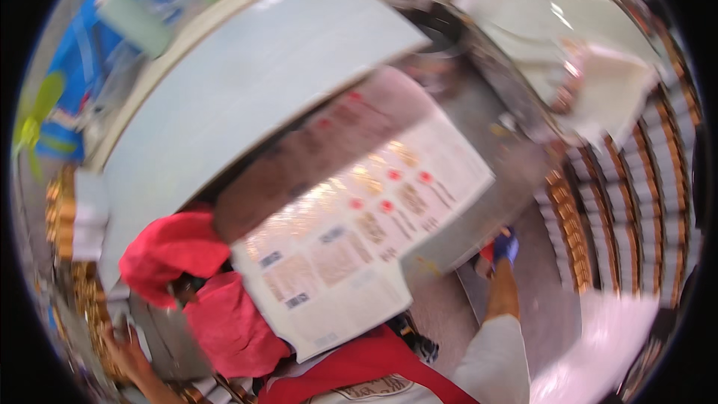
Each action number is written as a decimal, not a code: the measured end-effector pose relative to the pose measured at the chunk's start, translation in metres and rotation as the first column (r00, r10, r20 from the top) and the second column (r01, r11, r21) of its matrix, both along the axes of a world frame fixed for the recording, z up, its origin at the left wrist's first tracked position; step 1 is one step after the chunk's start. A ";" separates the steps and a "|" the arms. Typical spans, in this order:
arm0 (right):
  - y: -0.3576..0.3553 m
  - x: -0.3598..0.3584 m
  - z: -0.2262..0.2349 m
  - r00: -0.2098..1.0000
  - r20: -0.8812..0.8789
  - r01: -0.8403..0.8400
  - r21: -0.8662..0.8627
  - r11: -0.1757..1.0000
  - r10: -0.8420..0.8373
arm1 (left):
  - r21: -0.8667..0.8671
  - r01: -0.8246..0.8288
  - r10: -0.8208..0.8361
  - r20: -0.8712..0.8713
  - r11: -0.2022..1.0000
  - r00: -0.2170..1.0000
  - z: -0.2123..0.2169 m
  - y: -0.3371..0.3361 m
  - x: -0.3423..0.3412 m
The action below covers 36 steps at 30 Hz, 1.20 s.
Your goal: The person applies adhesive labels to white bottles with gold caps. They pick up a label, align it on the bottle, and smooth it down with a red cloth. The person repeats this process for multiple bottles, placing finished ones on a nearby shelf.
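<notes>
Motion blur hides much. The right hand [505,245], blue-gloved, reaches beside the large printed sheet [351,232]; its grip cannot be told. Grey floor [538,307] lies beneath.

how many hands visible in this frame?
2. A blue-gloved right hand sits right of the big printed sheet, touching its edge. A bare hand shows at lower left by the red cloth. Others may be hidden under the sheet.

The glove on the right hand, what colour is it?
Blue. The glove on the right hand shows best in the head view, beside the large printed sheet.
</notes>
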State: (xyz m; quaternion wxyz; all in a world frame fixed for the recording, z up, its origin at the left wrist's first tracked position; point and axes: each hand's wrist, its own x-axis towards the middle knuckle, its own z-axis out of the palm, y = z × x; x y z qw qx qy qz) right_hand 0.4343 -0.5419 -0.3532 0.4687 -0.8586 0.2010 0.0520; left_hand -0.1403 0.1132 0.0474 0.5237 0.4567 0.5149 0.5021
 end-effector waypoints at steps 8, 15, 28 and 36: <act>-0.050 0.019 -0.047 0.960 0.096 -0.223 -0.314 0.923 0.265 | 0.113 -0.013 0.015 -0.018 0.994 1.000 0.030 -0.027 0.108; -0.066 0.007 -0.022 0.919 0.165 -0.249 -0.462 0.851 0.359 | 0.503 0.230 0.190 -0.650 0.833 0.735 0.070 0.046 0.147; -0.122 -0.094 0.102 0.911 0.310 -0.014 -0.634 0.774 0.271 | 0.485 0.447 0.370 -0.871 0.752 0.323 0.129 0.134 0.228; 0.181 -0.110 0.400 0.691 0.589 -0.420 -0.146 0.896 0.420 | 0.625 0.665 -0.286 -0.605 0.409 0.744 0.148 0.045 0.175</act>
